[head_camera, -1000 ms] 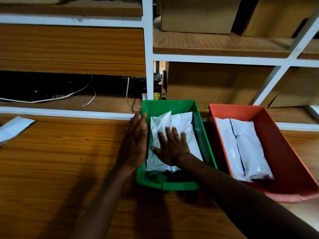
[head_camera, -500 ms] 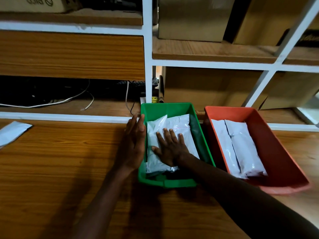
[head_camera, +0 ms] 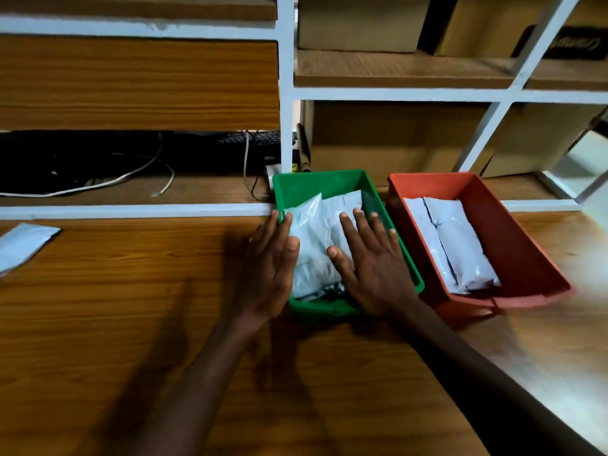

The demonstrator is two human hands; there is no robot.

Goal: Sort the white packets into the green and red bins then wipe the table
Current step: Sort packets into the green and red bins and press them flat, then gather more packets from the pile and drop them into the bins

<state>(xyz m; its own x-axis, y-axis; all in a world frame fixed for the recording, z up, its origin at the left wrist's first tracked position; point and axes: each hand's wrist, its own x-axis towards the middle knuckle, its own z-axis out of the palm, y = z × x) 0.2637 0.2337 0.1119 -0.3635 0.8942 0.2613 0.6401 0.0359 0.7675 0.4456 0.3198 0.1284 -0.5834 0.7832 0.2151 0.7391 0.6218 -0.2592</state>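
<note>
A green bin stands on the wooden table with white packets inside. My right hand lies flat over the packets, fingers spread. Flat against the bin's left outer wall rests my left hand, fingers straight. To the right stands a red bin holding two white packets side by side. One more white packet lies on the table at the far left edge.
A white-framed wooden shelf unit rises behind the table. Its low left opening holds dark gear and loose cables. Cardboard boxes fill the right compartments behind the bins.
My right hand has shifted to the right across the packets in the green bin. The left hand stays against the bin's left wall. The view has moved slightly.
</note>
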